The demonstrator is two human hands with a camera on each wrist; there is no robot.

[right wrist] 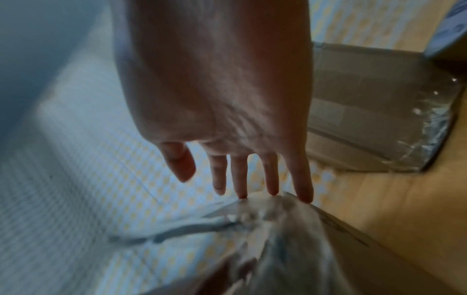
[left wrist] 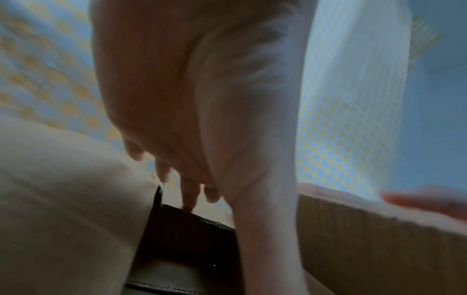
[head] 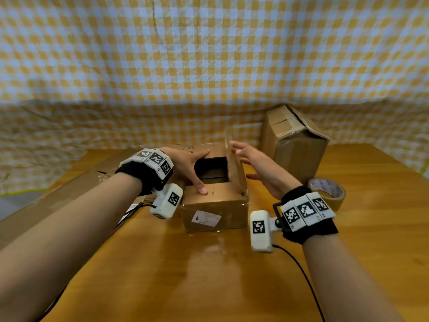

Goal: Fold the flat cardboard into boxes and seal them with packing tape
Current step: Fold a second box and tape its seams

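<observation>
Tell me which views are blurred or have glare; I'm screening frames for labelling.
Head view: mostly sharp, right hand slightly smeared, glare on the wooden table. Left wrist view: soft throughout, left hand dim against bright cloth. Right wrist view: box flap smeared, fingers clearer.

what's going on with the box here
A person is closing the top of a small cardboard box on a wooden table. The left hand presses the near flap down with its thumb, fingers reaching over the open middle. The right hand, fingers straight, touches the upright right flap with its fingertips. No tape is on this top yet; the tape roll sits to the right, near a second box.
</observation>
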